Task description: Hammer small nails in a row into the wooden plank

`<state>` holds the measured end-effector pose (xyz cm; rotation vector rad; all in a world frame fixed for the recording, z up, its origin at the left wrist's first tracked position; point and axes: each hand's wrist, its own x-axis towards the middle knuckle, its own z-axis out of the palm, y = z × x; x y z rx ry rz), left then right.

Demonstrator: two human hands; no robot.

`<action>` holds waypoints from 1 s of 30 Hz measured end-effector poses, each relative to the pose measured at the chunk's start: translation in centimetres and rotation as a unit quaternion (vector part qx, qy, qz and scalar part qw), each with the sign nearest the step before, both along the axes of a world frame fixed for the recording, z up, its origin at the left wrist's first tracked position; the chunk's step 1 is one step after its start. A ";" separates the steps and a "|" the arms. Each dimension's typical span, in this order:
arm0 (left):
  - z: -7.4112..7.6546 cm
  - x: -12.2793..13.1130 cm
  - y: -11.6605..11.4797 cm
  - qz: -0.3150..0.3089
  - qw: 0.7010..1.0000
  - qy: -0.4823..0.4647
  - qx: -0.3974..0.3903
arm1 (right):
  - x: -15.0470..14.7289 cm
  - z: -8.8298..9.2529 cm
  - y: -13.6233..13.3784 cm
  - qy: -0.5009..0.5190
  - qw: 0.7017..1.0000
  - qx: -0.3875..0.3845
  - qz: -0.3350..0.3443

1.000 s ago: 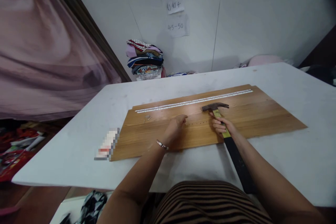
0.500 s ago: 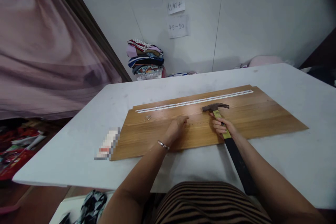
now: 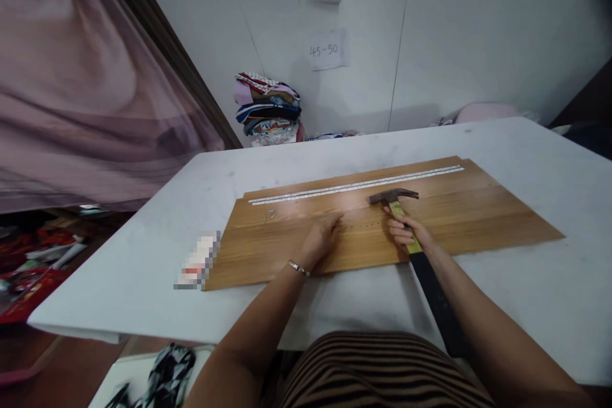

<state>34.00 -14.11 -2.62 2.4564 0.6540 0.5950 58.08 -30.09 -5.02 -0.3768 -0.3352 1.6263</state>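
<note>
My right hand is wrapped round the yellow neck of a claw hammer, close below its head. The hammer's dark metal head is over the wooden board, and its black grip points back toward my body. My left hand, with a bracelet on the wrist, is closed in a pinch low at the board; whatever its fingertips hold is too small to make out. A row of small dark dots runs along the board between the two hands. Several loose nails lie on the board to the left.
Two white measuring strips lie along the board's far side. A blurred-out flat object is by the board's left end on the white table. Folded clothes are stacked at the wall, and a pink curtain hangs at left.
The upper paper on the wall has folded up, hiding its writing. The view has shifted slightly. Both hands and the hammer stay nearly where they were on the board.
</note>
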 end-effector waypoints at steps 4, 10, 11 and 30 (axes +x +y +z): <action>0.3 -0.4 -0.3 0.035 0.999 -0.025 0.007 | 0.1 -0.3 0.0 0.004 1.000 -0.004 0.002; 0.2 -0.2 -0.8 0.056 0.998 -0.013 0.018 | 0.1 -0.2 0.0 -0.019 1.000 -0.014 0.006; 0.1 -0.2 -0.9 0.062 0.998 -0.017 0.015 | 0.1 -0.1 -0.1 -0.027 0.999 -0.020 0.004; -0.1 0.7 -1.4 0.109 0.994 -0.019 -0.021 | -2.0 3.3 -0.6 -0.184 0.977 -0.107 -0.017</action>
